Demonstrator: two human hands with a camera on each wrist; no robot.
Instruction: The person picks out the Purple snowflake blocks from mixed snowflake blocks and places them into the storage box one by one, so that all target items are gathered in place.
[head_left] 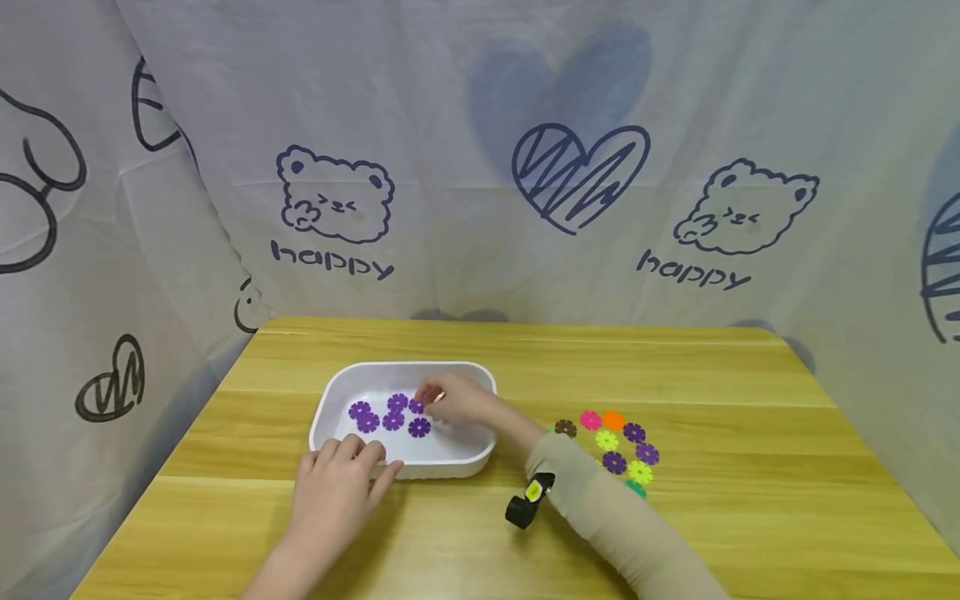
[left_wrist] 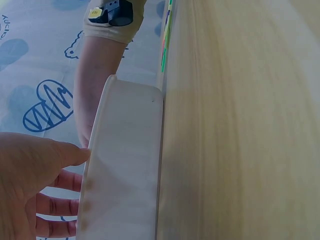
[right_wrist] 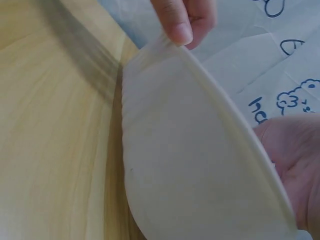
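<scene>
A white plastic tray stands on the table with several purple snowflake discs lying in it. At the tray's near left side, my left hand holds the rim, the thumb outside and the fingers reaching over. The left wrist view shows this hand against the tray wall. My right hand reaches inside over the right end, its curled fingertips pinching the edge of a purple snowflake disc. From the right wrist, the tray wall hides the fingertips of this hand.
Right of the tray, several loose snowflake discs lie on the wooden table, among them a brown one, a pink one and an orange one. My right forearm partly covers that group. A printed curtain hangs behind the table.
</scene>
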